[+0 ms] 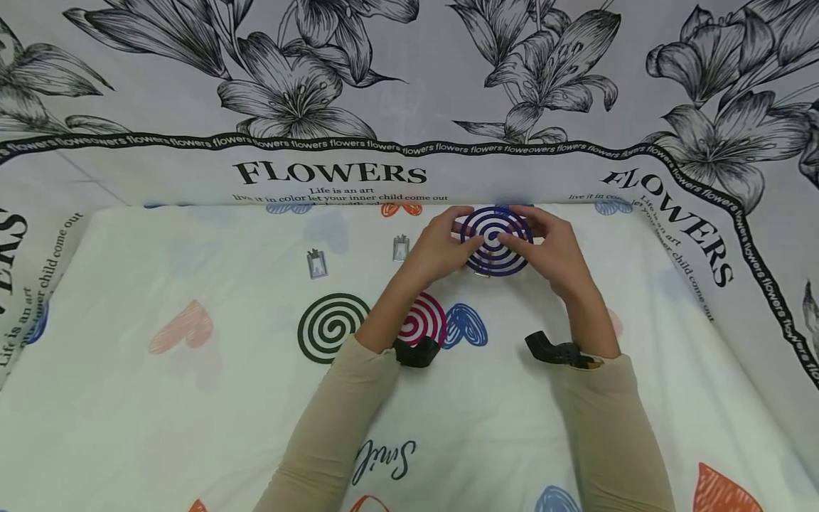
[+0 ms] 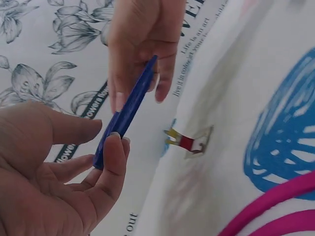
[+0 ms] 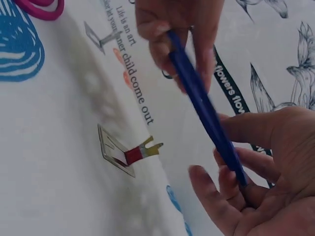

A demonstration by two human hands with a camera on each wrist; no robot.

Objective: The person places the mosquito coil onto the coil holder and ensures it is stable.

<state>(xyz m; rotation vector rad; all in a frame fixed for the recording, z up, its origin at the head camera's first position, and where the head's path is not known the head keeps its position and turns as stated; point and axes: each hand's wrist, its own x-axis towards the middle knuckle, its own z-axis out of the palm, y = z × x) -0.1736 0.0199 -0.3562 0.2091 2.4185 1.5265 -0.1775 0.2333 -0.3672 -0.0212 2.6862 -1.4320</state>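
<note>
Left hand (image 1: 441, 245) and right hand (image 1: 555, 245) pinch opposite sides of a blue spiral (image 3: 202, 105); even, light pressure should keep it steady.

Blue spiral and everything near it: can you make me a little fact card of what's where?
Blue spiral: up above the white cloth
Left grip: holds its left side
Right grip: holds its right side
Red-and-yellow stand: on the cloth, near the blue spiral
Two more stands: further left
Green spiral: flat on the cloth
Pink spiral: partly hidden in the head view
</note>
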